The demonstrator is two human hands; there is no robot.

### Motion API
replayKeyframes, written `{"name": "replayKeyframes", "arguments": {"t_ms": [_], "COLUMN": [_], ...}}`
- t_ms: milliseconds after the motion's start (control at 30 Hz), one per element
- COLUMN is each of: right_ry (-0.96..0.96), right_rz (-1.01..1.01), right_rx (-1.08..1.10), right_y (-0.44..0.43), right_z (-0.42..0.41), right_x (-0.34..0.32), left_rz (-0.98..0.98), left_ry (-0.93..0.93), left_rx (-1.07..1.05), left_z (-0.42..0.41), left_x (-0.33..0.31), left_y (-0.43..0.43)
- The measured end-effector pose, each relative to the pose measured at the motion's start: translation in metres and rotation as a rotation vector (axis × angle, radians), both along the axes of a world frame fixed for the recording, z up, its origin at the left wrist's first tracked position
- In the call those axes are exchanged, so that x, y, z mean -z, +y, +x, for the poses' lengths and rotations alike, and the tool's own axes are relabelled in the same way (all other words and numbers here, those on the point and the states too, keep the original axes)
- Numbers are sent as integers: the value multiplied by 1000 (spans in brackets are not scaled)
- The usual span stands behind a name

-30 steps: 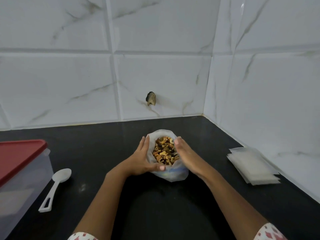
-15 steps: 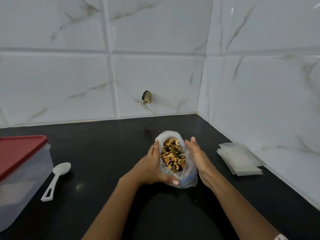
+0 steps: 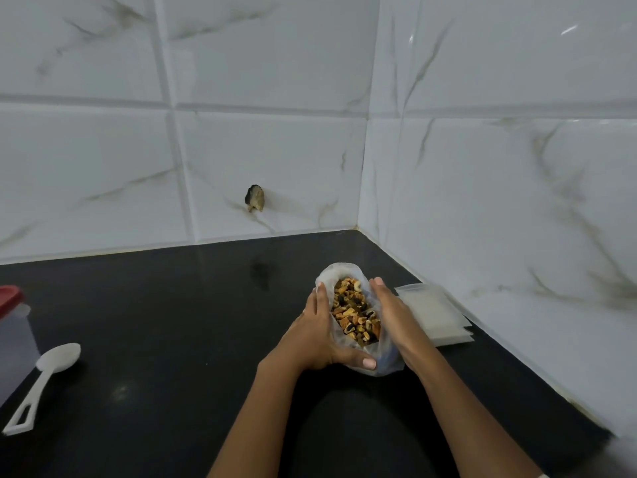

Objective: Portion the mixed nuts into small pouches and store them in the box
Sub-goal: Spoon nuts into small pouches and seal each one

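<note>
Plastic bag (image 3: pixel 339 270) of nuts (image 3: pixel 355 315) gets readied: left fingers (image 3: pixel 320 300) and thumb wrap it, right fingers (image 3: pixel 379 293) seem flat on it. Next needs spoon (image 3: pixel 58 357), pouch (image 3: pixel 431 312).

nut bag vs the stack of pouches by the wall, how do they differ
The nut bag stands open and bulging with mixed nuts; the pouches lie flat and look empty. The nut bag is held between the left hand and right hand; the pouches lie unheld in a stack on the counter. Both are thin translucent plastic.
</note>
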State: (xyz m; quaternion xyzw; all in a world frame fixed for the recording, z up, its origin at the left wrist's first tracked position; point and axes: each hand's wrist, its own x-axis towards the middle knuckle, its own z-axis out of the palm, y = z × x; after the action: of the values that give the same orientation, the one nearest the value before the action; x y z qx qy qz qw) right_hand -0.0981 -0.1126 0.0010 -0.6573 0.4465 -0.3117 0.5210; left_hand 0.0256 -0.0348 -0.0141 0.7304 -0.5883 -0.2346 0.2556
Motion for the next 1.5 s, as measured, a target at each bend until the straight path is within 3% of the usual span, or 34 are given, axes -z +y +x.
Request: {"name": "replayKeyframes", "arguments": {"t_ms": [133, 233, 333, 433, 600, 767, 933, 1333, 1500], "right_ry": [16, -75, -95, 9, 383, 486, 299, 155, 2], "right_rz": [-95, -251, -405, -594, -912, -787, -630, -649, -606], "right_rx": [-5, 16, 112, 202, 215, 196, 190, 246, 279], "right_y": [2, 7, -1, -16, -23, -34, -39, -37, -25], "right_z": [-5, -14, -37, -67, -97, -102, -102, -100, -88], "right_x": [-5, -15, -23, -19, 5, 14, 14, 10, -3], "left_rz": [-4, -40, -288, -529, -382, -242, -247, -364, -443], "left_ry": [-3, -38, 1, 257, 347, 345, 343, 372, 274], "left_rx": [-21, -72, -246, -309, -188, -284, -272, -272, -256], "left_z": [-2, -7, -22, -63, -140, -161, -156, -155, -140], "left_x": [3, -2, -18, -41, -39, -26, -13, -12, -21], "left_y": [-2, 0, 1, -4, -45, -59, -64, -68, -50]}}
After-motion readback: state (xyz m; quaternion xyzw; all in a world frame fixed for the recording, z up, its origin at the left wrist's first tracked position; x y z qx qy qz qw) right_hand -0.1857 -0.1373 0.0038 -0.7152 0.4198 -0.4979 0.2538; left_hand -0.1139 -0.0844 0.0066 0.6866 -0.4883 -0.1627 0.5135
